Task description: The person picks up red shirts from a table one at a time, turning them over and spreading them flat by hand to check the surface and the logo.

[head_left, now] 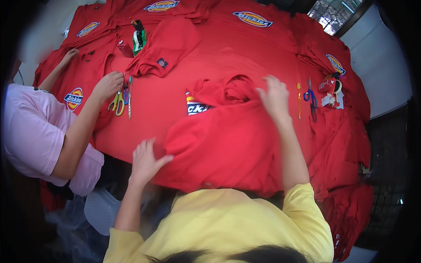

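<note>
Even, fairly bright light falls on the bunched red fabric garment, with soft shadows in its folds. A glass window glares between 1 and 2 o'clock. Dimness gathers at 8 and between 3 and 4. The person's bare left hand, toward 7, is motion-blurred; haze smears 10 o'clock. Straight edges bow toward the blackened rim.

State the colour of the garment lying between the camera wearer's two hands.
The garment is red; it shows best in the head view.
</note>
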The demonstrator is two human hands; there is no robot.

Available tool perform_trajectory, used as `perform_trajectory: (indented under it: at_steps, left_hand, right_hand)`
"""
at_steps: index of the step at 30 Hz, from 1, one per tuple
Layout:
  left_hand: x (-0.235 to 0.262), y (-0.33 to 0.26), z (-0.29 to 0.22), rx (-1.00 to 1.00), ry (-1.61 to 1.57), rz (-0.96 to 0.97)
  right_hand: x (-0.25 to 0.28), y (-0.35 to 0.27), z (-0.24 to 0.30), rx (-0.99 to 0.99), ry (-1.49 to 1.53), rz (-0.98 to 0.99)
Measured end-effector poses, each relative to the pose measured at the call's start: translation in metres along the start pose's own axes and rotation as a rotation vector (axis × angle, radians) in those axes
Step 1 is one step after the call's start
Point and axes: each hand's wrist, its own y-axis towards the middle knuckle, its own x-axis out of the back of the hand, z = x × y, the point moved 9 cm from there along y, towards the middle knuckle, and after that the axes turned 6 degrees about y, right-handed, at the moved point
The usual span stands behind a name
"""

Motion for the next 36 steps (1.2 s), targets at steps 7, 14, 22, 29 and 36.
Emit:
perform_trajectory:
  at_steps: [7, 14, 22, 29, 36]
  left_hand:
    - [-0.016, -0.058, 0.034, 0.188, -0.376, -0.081]
    - [0.199, -0.109, -0.027, -0.033, -0.752, -0.308]
    - [0.047, -0.053, -0.279, -0.784, -0.461, 0.266]
    - [-0.007, 0.011, -0.215, -0.691, -0.042, -0.094]
    - [-0.075, 0.067, -0.074, -0.314, 0.341, -0.274]
  right_hand:
    - [-0.182, 0.045, 0.131, 0.12, 0.164, 0.707]
    - [-0.011, 0.244, -0.023, -0.26, 1.848, -0.167]
    - [-0.029, 0.133, -0.199, -0.825, 1.415, -0.174]
    - [-0.004, -0.048, -0.145, -0.344, 0.47, -0.119]
    - [-0.035, -0.169, -0.009, -0.137, -0.052, 0.238]
